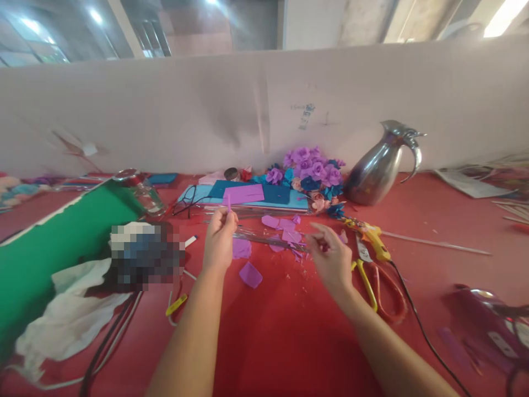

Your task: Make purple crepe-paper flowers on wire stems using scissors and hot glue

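Observation:
My left hand (220,240) is closed, with a thin purple paper strip (229,203) standing up from between its thumb and fingers. My right hand (333,258) is over the table to the right, fingers half curled and apart, and nothing shows in it. Between the hands lie several cut purple paper pieces (291,236) and thin wires (260,238). One purple petal-shaped piece (250,274) lies nearer to me. Just right of my right hand are scissors (378,292) with red and yellow handles and a yellow glue gun (376,240).
Behind are purple paper flowers (312,168), blue and purple sheets (270,193) and eyeglasses (189,203). A steel jug (378,165) stands at the back right, a glass jar (142,193) at the back left. A green panel (78,237) and white cloth (70,314) are left; cords cross the table.

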Demonstrator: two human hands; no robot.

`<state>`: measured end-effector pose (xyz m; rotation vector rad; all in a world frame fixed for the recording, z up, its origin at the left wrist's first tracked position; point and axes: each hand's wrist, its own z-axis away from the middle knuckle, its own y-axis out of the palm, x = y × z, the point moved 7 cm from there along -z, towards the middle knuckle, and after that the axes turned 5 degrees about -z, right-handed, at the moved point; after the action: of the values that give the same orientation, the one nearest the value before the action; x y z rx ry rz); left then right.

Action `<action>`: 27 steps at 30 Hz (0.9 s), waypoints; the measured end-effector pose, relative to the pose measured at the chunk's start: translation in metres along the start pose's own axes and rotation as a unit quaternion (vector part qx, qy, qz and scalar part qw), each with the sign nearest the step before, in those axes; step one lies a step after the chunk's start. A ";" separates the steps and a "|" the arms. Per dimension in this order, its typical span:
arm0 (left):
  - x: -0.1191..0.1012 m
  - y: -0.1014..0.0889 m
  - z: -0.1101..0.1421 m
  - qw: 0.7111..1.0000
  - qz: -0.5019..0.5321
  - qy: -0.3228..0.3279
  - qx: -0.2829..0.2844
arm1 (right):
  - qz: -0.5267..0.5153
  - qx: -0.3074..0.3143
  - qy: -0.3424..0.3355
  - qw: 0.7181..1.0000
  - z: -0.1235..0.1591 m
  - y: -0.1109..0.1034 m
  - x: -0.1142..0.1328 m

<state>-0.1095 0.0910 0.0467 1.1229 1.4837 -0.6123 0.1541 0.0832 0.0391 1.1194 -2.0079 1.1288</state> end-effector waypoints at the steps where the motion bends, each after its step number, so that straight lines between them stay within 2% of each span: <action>1: 0.000 0.002 0.001 1.000 -0.022 -0.001 0.016 | -0.004 -0.023 0.005 1.000 0.000 -0.006 0.002; 4: 0.004 0.010 0.005 0.996 -0.067 -0.010 0.058 | -0.002 -0.093 -0.008 0.996 0.001 -0.022 0.009; 6: 0.007 0.014 0.008 0.994 -0.081 -0.025 0.070 | -0.004 -0.099 -0.048 0.994 0.001 -0.022 0.017; 7: 0.009 0.015 0.008 0.993 -0.086 -0.031 0.070 | 0.001 -0.065 -0.078 0.995 0.002 -0.015 0.023; 9: 0.012 0.016 0.009 0.994 -0.086 -0.035 0.065 | 0.028 0.065 -0.137 0.988 0.011 0.012 0.034; 11: 0.014 0.015 0.007 0.995 -0.069 -0.040 0.060 | 0.057 0.209 -0.174 0.961 0.031 0.044 0.042; 12: 0.016 0.014 0.006 0.996 -0.054 -0.043 0.055 | 0.067 0.256 -0.185 0.946 0.042 0.057 0.045; 15: 0.018 0.008 0.003 0.999 -0.007 -0.048 0.023 | 0.091 0.318 -0.227 0.916 0.069 0.081 0.057; 17: 0.019 0.004 0.001 0.999 0.009 -0.048 -0.001 | 0.112 0.334 -0.260 0.899 0.077 0.091 0.061; 20: 0.020 -0.001 0.000 0.998 0.002 -0.060 -0.024 | 0.148 0.332 -0.280 0.888 0.072 0.094 0.057; 24: 0.021 -0.003 0.001 0.995 -0.037 -0.091 -0.030 | 0.165 0.305 -0.252 0.903 0.048 0.079 0.038; 27: 0.028 0.004 0.007 0.986 -0.084 -0.144 0.025 | 0.129 0.281 -0.187 0.932 0.028 0.064 0.020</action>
<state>-0.1006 0.0954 0.0197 0.9082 1.3240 -0.8943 0.0862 0.0694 0.0158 1.4650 -2.2313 1.8241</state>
